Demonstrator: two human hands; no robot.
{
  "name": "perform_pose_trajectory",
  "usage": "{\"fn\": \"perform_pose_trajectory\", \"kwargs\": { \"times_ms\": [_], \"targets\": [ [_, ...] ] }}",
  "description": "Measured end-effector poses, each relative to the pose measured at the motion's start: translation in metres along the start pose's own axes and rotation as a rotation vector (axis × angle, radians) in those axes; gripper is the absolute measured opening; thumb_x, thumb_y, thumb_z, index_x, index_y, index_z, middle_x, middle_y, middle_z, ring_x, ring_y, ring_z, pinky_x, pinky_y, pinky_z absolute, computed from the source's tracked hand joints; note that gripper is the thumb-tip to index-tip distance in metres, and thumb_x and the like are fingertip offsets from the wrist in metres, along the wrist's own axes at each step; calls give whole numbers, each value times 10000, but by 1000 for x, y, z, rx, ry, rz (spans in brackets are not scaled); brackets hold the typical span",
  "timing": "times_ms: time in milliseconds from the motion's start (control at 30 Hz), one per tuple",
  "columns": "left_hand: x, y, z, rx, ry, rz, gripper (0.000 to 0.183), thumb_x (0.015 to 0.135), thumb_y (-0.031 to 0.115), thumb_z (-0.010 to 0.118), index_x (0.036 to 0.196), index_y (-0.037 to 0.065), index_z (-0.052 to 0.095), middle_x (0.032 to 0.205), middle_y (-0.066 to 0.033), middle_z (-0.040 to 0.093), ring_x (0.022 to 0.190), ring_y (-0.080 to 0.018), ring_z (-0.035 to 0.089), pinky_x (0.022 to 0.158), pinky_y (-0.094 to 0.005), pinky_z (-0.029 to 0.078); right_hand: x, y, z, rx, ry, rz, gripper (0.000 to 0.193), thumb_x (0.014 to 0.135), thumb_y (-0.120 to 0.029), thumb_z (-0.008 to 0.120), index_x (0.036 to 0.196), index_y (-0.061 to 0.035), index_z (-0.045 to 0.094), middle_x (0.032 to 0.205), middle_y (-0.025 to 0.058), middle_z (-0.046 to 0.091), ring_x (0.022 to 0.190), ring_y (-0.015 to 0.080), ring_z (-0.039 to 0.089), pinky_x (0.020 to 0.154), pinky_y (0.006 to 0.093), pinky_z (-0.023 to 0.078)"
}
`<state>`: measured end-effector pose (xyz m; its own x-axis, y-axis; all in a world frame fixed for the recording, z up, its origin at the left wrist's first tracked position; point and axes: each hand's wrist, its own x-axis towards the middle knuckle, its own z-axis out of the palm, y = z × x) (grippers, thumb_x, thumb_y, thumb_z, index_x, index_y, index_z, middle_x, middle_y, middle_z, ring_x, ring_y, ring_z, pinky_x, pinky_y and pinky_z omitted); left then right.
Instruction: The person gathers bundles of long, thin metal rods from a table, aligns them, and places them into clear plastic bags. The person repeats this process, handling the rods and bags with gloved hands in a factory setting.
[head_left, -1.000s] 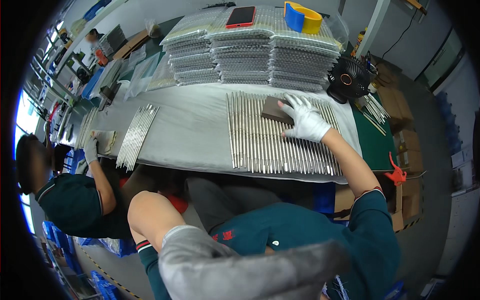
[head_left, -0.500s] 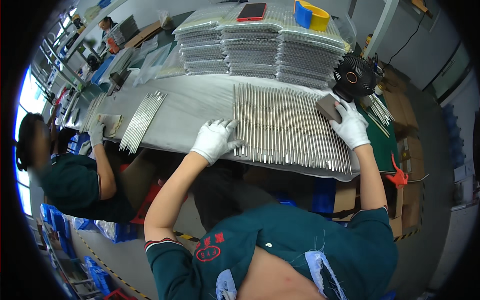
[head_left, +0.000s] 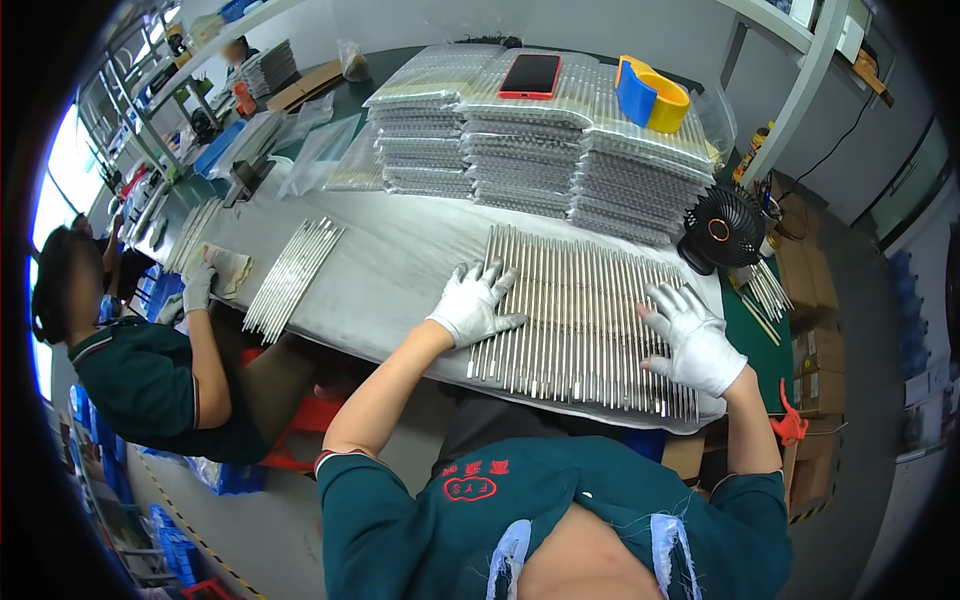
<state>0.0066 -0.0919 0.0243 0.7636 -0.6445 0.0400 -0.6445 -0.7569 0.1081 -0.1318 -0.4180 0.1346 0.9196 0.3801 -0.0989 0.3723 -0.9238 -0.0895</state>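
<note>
Grey cloth covered the long table (head_left: 400,250) on which all the work lay. At far left, a co-worker in a dark green shirt (head_left: 140,385) sat at the table edge, one gloved hand (head_left: 198,285) resting on a folded cloth beside a small fan of metal rods (head_left: 292,278).

Toward the centre, the left hand (head_left: 478,305), in a white glove, lay flat with fingers spread on the near-left part of a wide row of thin metal rods (head_left: 585,320). These rods lay side by side, parallel, running away from the person, near the front edge of the table.

The right hand (head_left: 692,340), also white-gloved, pressed open-palmed on the right part of the same row. Both hands were open and well apart, gripping nothing, only touching the rod tops.

Behind the row stood stacks of bagged rods (head_left: 540,150) in clear plastic; a red phone (head_left: 530,75) lay on top of one stack, and a blue and yellow tape dispenser (head_left: 650,95) sat just to its right.

At right, a small black fan (head_left: 720,235) stood just beside the row's far corner, with a few loose rods (head_left: 768,295) lying near it on a green mat.
</note>
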Motion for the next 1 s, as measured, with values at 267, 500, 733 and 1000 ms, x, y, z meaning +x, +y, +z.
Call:
{"fn": "perform_pose_trajectory", "kwargs": {
  "times_ms": [267,500,733,1000],
  "targets": [
    [-3,-5,-1,-30,12,30,836,859,665,514,1458,94,396,1496,-235,353,1359,-444,348,1134,-553,246,137,-59,-77,-41,434,-430,690,867,-409,654,1415,-50,439,1493,219,362,1393,377,335,1155,479,269],
    [-5,-70,-20,-99,191,46,727,879,495,613,1443,84,411,1467,-204,417,1365,-379,382,1129,-487,294,321,-23,-112,-201,567,11,556,953,-570,448,1384,-228,527,1507,160,372,1384,345,363,1124,505,300],
    [-39,-345,-34,-407,691,-727,456,914,363,601,1274,83,615,1199,-212,638,1135,-367,599,967,-412,466,368,-27,-119,-88,454,134,489,918,-467,463,1178,-97,649,1306,177,562,1214,345,538,1030,455,427],
    [-13,-449,-48,332,308,-851,592,823,430,669,1349,184,553,1345,-116,573,1234,-314,539,1048,-423,402,349,-24,-108,-271,580,377,320,921,-305,484,1114,-123,664,1261,183,596,1174,355,565,1023,463,434]
  ]
}}
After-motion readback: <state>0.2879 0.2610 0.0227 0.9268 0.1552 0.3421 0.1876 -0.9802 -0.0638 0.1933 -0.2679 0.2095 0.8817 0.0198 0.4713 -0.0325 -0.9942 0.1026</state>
